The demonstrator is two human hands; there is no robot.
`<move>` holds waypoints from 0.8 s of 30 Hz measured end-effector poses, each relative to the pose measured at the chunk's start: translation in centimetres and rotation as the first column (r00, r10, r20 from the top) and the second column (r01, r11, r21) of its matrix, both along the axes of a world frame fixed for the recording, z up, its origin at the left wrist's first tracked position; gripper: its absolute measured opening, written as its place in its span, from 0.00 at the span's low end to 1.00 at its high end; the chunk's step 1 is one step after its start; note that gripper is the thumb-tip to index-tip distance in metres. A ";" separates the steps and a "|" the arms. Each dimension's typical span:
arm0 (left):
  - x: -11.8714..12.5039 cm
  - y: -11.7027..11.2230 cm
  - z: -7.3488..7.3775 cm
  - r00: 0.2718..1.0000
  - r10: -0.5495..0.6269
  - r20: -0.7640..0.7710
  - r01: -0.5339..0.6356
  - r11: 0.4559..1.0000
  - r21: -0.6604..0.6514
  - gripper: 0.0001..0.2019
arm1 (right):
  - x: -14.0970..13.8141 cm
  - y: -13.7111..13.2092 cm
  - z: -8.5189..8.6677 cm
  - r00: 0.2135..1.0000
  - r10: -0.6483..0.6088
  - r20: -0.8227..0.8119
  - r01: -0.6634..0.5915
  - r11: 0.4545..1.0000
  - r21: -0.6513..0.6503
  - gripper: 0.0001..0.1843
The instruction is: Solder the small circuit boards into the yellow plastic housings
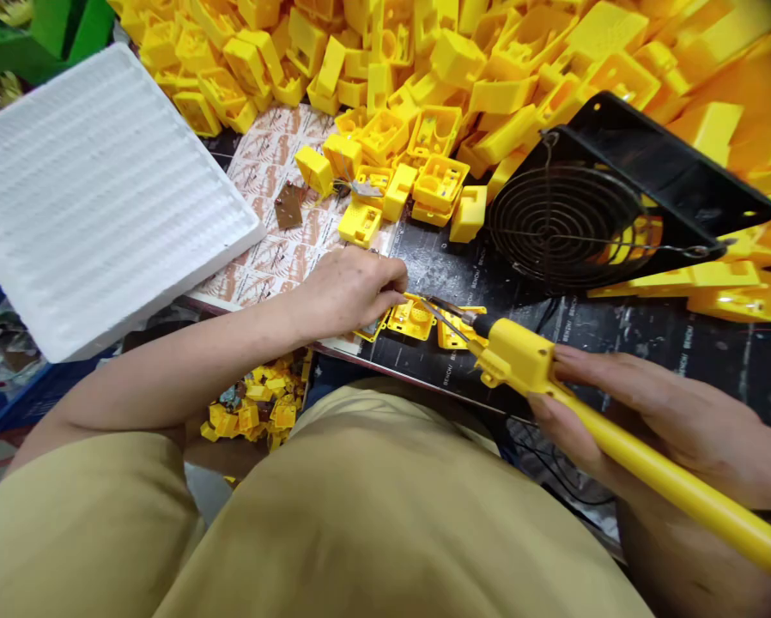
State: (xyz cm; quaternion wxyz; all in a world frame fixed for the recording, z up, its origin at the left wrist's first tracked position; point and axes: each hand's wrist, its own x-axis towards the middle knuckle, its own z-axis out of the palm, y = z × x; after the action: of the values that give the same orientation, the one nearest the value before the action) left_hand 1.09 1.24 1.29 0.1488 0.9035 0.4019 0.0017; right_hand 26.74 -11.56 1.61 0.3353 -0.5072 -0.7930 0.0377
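My right hand [656,421] is closed around a yellow soldering iron [520,352]. The iron's thin metal tip and a guide tube point left, over a small open yellow plastic housing [411,319]. My left hand [360,290] is pinched at the left of that housing, near the tip; whatever lies between its fingers is hidden. A second yellow housing [456,329] sits just to the right, partly beneath the iron. Partly covered by my left hand, another yellow housing [373,328] shows at the table edge.
A large heap of yellow housings [385,51] fills the back. A black fan [553,223] with a wire grille stands at the right. A white foam panel [102,197] lies at the left. A small brown board [288,206] rests on the patterned sheet. More yellow parts [257,403] lie below the table edge.
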 end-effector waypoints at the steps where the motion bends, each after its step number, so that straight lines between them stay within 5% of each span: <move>1: 0.2 0.1 0.0 0.999 -0.016 -0.030 0.016 1.000 0.005 0.08 | -0.1 0.0 0.0 0.998 0.049 -0.026 -0.049 0.999 0.020 0.11; 10: 0.8 -0.3 0.3 0.991 -0.066 -0.117 0.072 0.996 0.051 0.11 | -1.4 0.6 0.2 0.960 0.162 -0.227 -0.155 0.987 0.049 0.08; 17: 1.2 -0.5 -0.1 0.977 -0.117 -0.181 0.136 0.986 0.096 0.14 | -1.4 0.5 -0.4 0.978 0.183 -0.098 -0.183 0.983 0.012 0.04; 24: 1.6 -0.6 0.3 0.952 -0.136 -0.275 0.181 0.973 0.146 0.11 | -1.1 0.7 0.9 0.967 0.256 0.008 -0.256 0.964 0.067 0.08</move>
State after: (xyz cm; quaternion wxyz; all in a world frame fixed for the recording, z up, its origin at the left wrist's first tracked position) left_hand 2.69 0.67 1.63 0.0166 0.9345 0.3424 -0.0960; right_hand 25.61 -10.83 2.55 0.3449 -0.3889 -0.8526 0.0542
